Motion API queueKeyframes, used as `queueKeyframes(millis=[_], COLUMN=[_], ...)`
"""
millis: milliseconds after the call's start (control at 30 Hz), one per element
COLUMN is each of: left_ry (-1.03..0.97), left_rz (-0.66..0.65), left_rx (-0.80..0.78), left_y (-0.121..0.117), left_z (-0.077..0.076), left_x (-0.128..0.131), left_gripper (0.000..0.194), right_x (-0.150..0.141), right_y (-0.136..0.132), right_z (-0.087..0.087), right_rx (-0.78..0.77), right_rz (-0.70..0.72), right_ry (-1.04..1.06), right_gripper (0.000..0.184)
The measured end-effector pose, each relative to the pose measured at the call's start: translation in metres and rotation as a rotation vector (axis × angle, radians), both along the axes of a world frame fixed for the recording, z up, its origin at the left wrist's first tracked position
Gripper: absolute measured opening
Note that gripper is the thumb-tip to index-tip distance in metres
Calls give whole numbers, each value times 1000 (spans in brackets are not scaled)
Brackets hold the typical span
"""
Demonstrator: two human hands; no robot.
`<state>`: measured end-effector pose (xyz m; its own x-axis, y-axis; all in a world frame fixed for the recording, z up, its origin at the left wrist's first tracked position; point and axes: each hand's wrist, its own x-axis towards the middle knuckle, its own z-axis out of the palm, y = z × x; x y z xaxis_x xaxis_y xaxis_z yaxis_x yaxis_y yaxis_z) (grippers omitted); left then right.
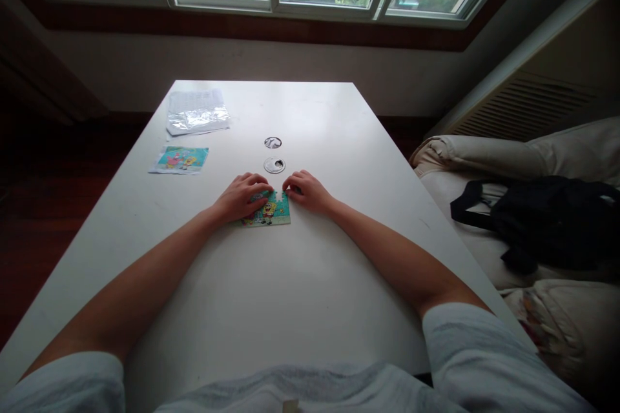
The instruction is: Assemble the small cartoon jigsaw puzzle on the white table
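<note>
A small jigsaw puzzle (278, 211) with a turquoise cartoon picture lies flat on the white table (290, 284). At its top edge, near the right corner, a notch shows the table through it. My left hand (241, 198) rests over the puzzle's left part, thumb and fingers apart, hiding much of the picture. At the top right corner, my right hand (309, 191) has its thumb and fingertips pinched together on what looks like a puzzle piece, mostly covered by the fingers.
Beyond the hands are two round metal-rimmed discs (274, 165) set in the tabletop. A matching cartoon picture sheet (184, 159) lies to the left, with papers in a clear plastic sleeve (197, 111) behind it. Right of the table, a black bag (547, 219) lies on a pale sofa (469, 148).
</note>
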<state>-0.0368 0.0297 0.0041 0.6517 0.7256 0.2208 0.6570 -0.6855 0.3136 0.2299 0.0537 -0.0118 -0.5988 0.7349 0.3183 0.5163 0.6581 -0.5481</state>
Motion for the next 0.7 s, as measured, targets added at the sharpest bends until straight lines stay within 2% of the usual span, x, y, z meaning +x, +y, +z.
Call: queueKeyframes(millis=[700], left_ry=[-8], left_rz=[-1], left_rx=[-9], left_y=[0], left_z=[1], left_x=[1], left_gripper=[33], right_x=[1], right_y=[1], right_z=[-2], right_rx=[19], right_rz=[17], right_ry=[-5], right_gripper=[14])
